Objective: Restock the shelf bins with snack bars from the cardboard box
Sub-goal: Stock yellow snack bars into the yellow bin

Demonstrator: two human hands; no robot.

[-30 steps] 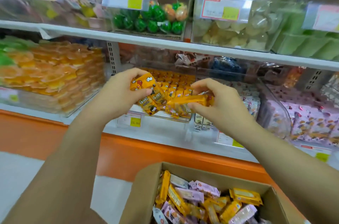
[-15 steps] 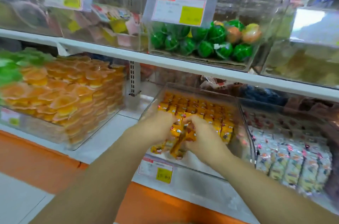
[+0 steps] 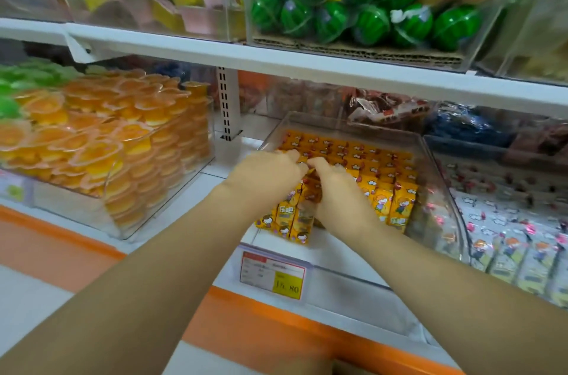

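Together, left hand [image 3: 270, 170], right hand [image 3: 339, 194], one bin [image 3: 353, 126], snack bars [image 3: 372, 167]

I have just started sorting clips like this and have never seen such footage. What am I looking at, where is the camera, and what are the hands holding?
There is no machine here. These are a person's two bare arms, filmed by one wide-angle camera worn on the head that looks forward and down, so the arms enter from the bottom. The left hand and right hand meet inside a clear bin on a shop shelf, on the upright orange snack bars at its front left. The fingers are partly hidden, so I cannot tell whether they grip a bar or only press. To the left is a bin of orange jelly cups, above are green striped balls, and in front is a price tag.
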